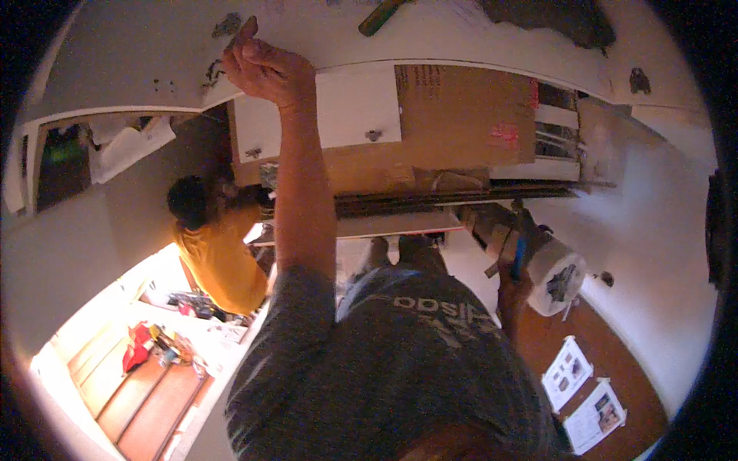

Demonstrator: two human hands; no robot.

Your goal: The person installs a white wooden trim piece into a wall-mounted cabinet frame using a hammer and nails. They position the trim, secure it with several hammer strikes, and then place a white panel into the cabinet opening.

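Observation:
My left arm reaches up, and my left hand [269, 71] is at a pale cabinet panel [338, 38], beside small metal hinge fittings [227, 25]. Its fingers are curled together; whatever they may hold is too small to make out. Lower on the right, my right hand [513, 292] is wrapped round a tool with a blue handle [520, 257]. The tool's dark upper end blends into the background, so its kind is unclear. Close beside that hand is a white, roll-like thing [550, 265] with a dark middle. On the upper panel lies a green-handled tool [380, 17].
A person in an orange shirt [219, 265] is at the left. Cardboard [469, 115] and a white door with hinges [354, 107] stand ahead of me. Loose tools [165, 346] lie on wooden slats at lower left. Printed sheets [567, 373] are taped to a brown board.

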